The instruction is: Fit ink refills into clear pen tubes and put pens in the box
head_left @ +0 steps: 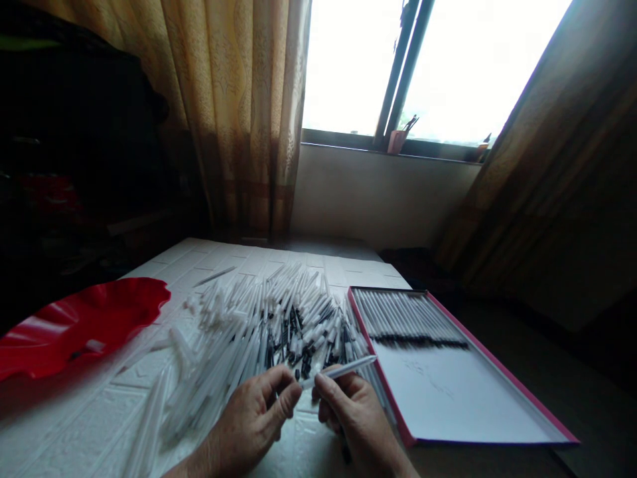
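My right hand [348, 405] pinches a clear pen barrel [355, 366] between thumb and fingers; the barrel slants up to the right. My left hand [259, 411] is closed, thumb and index finger meeting close to the barrel's left end. Whatever lies between those left fingertips is too small to make out. Below my right hand a small dark piece [345, 451] shows, partly hidden. Just beyond both hands spreads a heap of clear pen barrels [213, 365], with white and black pen parts [303, 332] mixed in.
At right lies a shallow pink-edged box [468, 405] with a row of pens [413, 318] along its far end. A red wavy-rimmed tray [89, 318] is at left. The white brick-patterned table [99, 418] ends below a window; a pen cup [397, 141] stands on the sill.
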